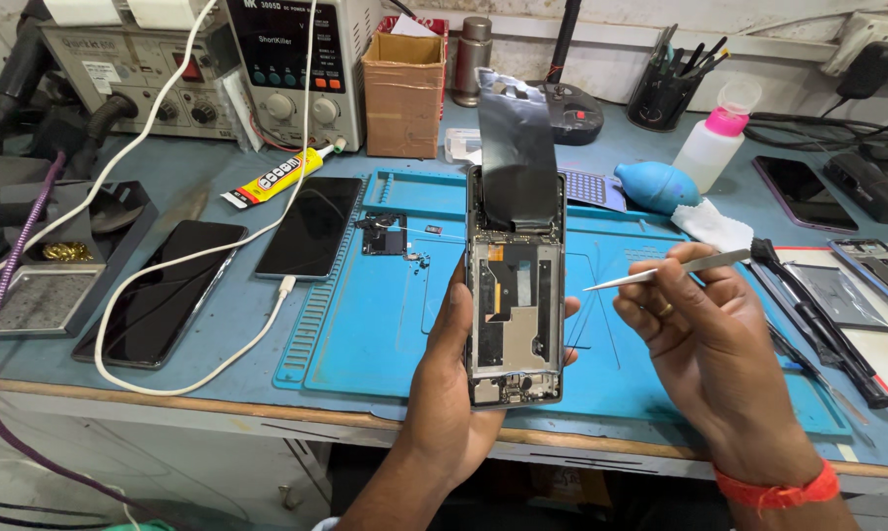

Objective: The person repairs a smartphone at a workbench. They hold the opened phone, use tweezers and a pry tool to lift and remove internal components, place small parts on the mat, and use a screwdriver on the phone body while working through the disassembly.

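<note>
My left hand (451,379) grips an opened phone (515,315) upright above the blue work mat (365,334). The phone's metal inner frame faces me, and a dark sheet (518,147) peels up from its top end. My right hand (704,339) holds white tweezers (660,271), tips pointing left, a short gap from the phone's right edge. An orange band circles my right wrist.
Two dark phones (311,226) (164,290) lie left of the mat, one on a white cable. A glue tube (272,179), cardboard box (402,93), power supply (291,69), blue blower (657,187), pink-capped bottle (711,147) and screwdrivers (817,315) stand around. The bench edge runs near me.
</note>
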